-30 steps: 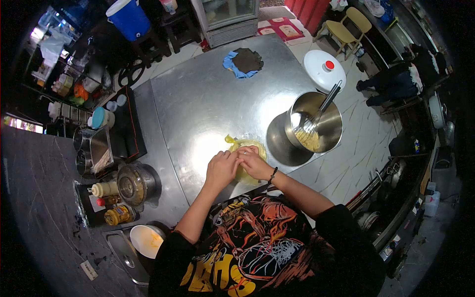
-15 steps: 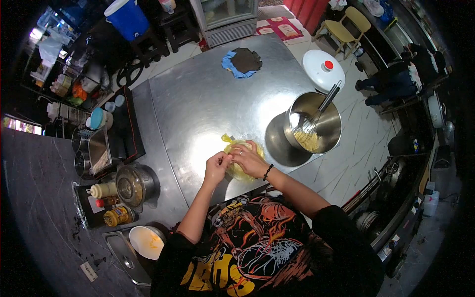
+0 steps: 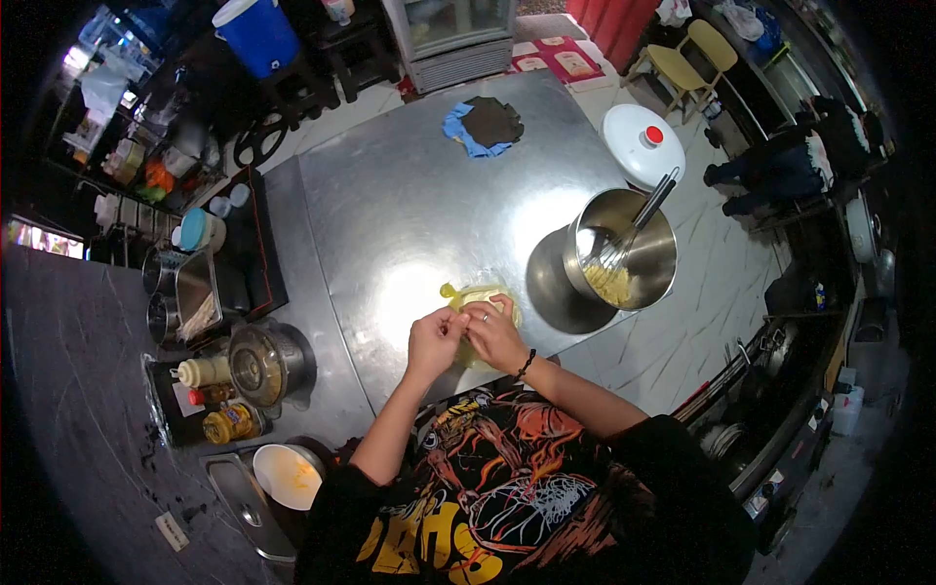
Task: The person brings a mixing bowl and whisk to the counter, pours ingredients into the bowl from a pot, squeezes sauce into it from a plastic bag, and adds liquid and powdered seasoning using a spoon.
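Observation:
A yellowish plastic bag (image 3: 476,294) with pale contents lies at the near edge of the steel table, largely covered by my hands. My left hand (image 3: 435,341) has its fingers pinched together at the bag's near-left side; what is between them is too small to make out. Over the bag rests my right hand (image 3: 495,334), some fingers spread across it, its thumb side close to the left fingertips. Right of the hands, a steel pot (image 3: 651,263) holds a whisk (image 3: 639,219) and a yellow mash (image 3: 608,284).
The steel table (image 3: 390,195) bears a blue and dark cloth (image 3: 490,124) at its far side. A white lid (image 3: 634,146) is beyond the pot. At left are a lidded pot (image 3: 261,365), bottles (image 3: 203,371) and a white bowl (image 3: 287,476). Another person (image 3: 780,171) is at far right.
Both hands have stayed at the bag, and the left fingers have shifted slightly along it. The view has moved a little.

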Action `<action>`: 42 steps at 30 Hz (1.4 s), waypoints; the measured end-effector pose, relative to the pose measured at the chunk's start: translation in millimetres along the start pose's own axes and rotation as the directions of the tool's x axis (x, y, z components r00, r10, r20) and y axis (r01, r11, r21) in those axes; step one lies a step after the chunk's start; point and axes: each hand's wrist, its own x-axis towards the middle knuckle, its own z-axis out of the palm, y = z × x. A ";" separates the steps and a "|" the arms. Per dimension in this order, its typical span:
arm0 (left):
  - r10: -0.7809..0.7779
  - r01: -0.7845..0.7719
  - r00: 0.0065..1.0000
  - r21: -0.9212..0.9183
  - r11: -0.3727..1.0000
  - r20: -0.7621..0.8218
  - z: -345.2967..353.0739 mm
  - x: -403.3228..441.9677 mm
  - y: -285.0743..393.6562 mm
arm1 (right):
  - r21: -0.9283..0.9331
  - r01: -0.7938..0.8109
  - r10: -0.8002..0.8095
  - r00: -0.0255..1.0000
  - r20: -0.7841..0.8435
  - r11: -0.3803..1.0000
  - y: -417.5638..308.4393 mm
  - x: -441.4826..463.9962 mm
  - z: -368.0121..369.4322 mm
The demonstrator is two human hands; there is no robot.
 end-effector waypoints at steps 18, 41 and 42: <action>-0.020 0.019 0.999 -0.031 0.999 -0.045 -20.7 1.3 -15.1 | 0.117 -0.109 0.080 0.971 0.226 0.987 12.0 11.5 17.9; -0.177 0.219 0.975 -0.489 0.844 0.131 14.7 -9.6 -33.0 | -0.095 0.082 -0.049 0.950 0.310 0.992 21.9 3.2 2.4; -0.212 0.251 0.968 -0.594 0.764 0.136 14.4 -12.3 -26.5 | -0.091 0.104 -0.076 0.959 0.273 0.990 21.3 4.5 2.1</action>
